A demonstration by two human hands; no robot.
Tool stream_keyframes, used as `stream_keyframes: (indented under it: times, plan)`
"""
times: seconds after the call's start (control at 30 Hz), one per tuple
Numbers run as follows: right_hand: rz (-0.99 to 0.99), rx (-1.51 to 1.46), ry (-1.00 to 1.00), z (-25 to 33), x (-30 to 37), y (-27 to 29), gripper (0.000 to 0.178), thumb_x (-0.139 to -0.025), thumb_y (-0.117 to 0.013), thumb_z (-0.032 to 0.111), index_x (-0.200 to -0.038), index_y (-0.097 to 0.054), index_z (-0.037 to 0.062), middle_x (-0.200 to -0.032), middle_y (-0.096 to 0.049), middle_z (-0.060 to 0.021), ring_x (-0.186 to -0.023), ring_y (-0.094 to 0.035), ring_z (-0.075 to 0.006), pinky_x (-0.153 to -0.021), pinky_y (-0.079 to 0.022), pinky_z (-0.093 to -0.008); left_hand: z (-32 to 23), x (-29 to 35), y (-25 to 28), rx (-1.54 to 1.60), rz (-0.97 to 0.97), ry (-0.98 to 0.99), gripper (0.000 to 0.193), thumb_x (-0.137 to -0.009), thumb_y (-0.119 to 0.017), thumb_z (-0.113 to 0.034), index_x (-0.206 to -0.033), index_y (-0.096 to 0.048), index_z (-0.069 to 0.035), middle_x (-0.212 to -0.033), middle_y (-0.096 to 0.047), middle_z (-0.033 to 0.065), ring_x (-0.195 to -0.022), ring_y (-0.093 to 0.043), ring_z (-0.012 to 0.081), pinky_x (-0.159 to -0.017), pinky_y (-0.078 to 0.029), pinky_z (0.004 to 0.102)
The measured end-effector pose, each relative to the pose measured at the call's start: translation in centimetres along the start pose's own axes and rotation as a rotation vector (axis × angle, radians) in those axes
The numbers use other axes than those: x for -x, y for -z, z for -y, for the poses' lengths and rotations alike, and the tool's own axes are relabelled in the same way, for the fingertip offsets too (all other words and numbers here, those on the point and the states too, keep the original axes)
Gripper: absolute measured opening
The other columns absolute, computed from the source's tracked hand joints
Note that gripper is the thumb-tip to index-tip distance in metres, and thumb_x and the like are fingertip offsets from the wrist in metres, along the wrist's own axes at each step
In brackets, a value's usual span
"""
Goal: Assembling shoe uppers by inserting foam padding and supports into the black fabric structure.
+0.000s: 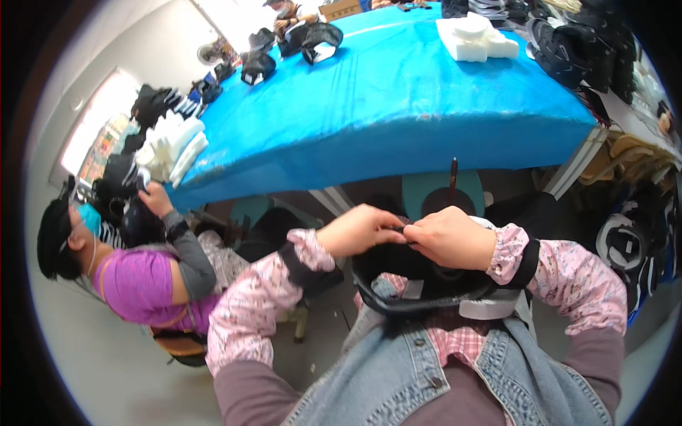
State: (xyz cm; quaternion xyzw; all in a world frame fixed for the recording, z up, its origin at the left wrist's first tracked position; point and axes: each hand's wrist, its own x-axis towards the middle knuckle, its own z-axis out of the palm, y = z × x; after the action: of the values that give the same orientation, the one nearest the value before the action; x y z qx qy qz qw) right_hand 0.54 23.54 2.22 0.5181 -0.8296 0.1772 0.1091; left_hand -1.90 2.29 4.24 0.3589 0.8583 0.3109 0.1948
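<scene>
On my lap rests a black, hollow, rimmed piece (398, 305), its open side toward me, with a pale grey pad (490, 307) at its near right edge. My left hand (364, 231) pinches the far edge of this piece between thumb and fingers. Almost touching it, my right hand (455, 238) is closed on the same edge. Whatever small part lies between the fingertips is hidden. A thin dark-brown stick-like tool (453, 177) points up just beyond my right hand; whether that hand holds it cannot be made out.
A table with a blue cover (383, 92) stands ahead, bearing white foam pieces (474, 39) and black shells (320, 42). At left sits a co-worker in purple (145, 284) beside stacked white pads (170, 145). Black gear (625, 245) is piled at right. A green stool (419, 192) stands under the table edge.
</scene>
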Motion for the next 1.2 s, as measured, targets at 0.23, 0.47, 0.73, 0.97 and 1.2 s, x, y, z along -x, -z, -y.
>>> stream_keyframes:
  times: [0.23,0.47,0.73,0.97,1.2]
  plan:
    - [-0.285,-0.028,-0.310,2.4,4.6,-1.1,0.012,-0.077,-0.060,0.014,-0.078,-0.052,0.0054,-0.069,-0.058,-0.0075,-0.066,-0.061,-0.0258,-0.054,-0.048,-0.0364,-3.9,-3.6,1.1,-0.237,0.249,-0.087,0.035,-0.075,-0.069,-0.028,-0.093,-0.065,0.002,-0.078,-0.063,0.0193,-0.068,-0.061,0.0255,-0.064,-0.047,0.0333]
    - [-0.522,-0.164,-0.579,3.0,4.0,-3.4,0.025,-0.076,-0.065,0.015,-0.090,-0.047,0.0046,-0.078,-0.059,-0.0124,-0.070,-0.061,-0.0296,-0.060,-0.048,-0.0373,-5.5,-6.1,1.5,-0.639,0.446,-0.018,0.035,-0.073,-0.068,-0.030,-0.092,-0.063,0.000,-0.076,-0.061,0.0194,-0.074,-0.059,0.0338,-0.067,-0.045,0.0390]
    - [-0.487,-0.059,-0.799,2.0,5.8,-4.3,0.029,-0.071,-0.071,0.022,-0.084,-0.051,0.0051,-0.076,-0.061,-0.0102,-0.069,-0.062,-0.0285,-0.060,-0.048,-0.0370,-5.6,-9.4,-0.1,-0.636,0.481,-0.025,0.033,-0.072,-0.068,-0.030,-0.075,-0.060,0.002,-0.063,-0.058,0.0158,-0.061,-0.056,0.0318,-0.058,-0.042,0.0397]
    - [-0.597,-0.369,-0.647,1.6,5.6,-5.9,0.021,-0.073,-0.066,0.012,-0.088,-0.054,0.0040,-0.079,-0.059,-0.0111,-0.074,-0.061,-0.0287,-0.063,-0.048,-0.0367,-5.7,-8.5,-0.1,-0.743,0.538,0.024,0.036,-0.071,-0.069,-0.032,-0.079,-0.061,0.003,-0.068,-0.059,0.0174,-0.066,-0.058,0.0320,-0.060,-0.044,0.0388]
    - [-0.608,-0.342,-0.399,2.3,3.6,-5.7,0.012,-0.073,-0.061,0.008,-0.084,-0.057,0.0060,-0.082,-0.056,-0.0105,-0.073,-0.059,-0.0299,-0.063,-0.048,-0.0376,-3.2,-4.9,1.5,-0.384,0.398,0.058,0.034,-0.072,-0.070,-0.026,-0.089,-0.063,0.002,-0.073,-0.061,0.0182,-0.065,-0.058,0.0259,-0.061,-0.045,0.0347]
